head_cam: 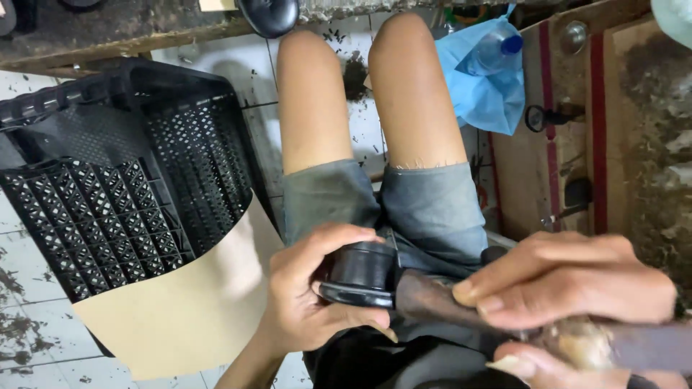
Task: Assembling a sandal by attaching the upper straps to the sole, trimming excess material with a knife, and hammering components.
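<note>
My left hand (311, 288) grips a round black rubber part (359, 275) over my lap, fingers curled around its rim. A dark, worn blade-like tool (432, 301) lies against the part's right side. My right hand (569, 277) presses its fingers on top of that tool and holds its handle end near the lower right. I sit with bare knees and grey shorts (404, 205) below the hands.
A black perforated plastic crate (108, 180) stands at left, lined with a tan cardboard sheet (194, 302). A blue plastic bag (484, 79) with a bottle lies beyond my right knee. Wooden boards (569, 144) sit at right. Black shavings litter the white tiled floor (29, 317).
</note>
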